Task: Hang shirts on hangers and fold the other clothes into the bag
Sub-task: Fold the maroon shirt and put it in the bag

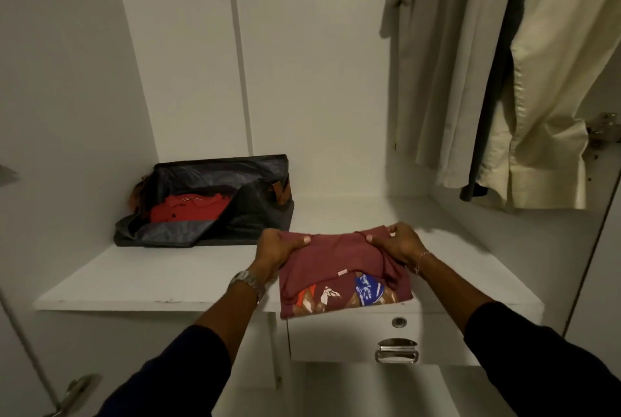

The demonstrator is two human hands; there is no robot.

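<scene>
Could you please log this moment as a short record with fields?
setting: white wardrobe shelf
left hand: grips the folded maroon T-shirt at its far left corner
right hand: grips its far right corner
bag: dark, open, on the shelf left of the hands
in bag: folded red garment
hanging: pale shirts at right

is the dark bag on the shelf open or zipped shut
Open: the dark bag has its top flap back, and a folded red garment shows inside.
</scene>
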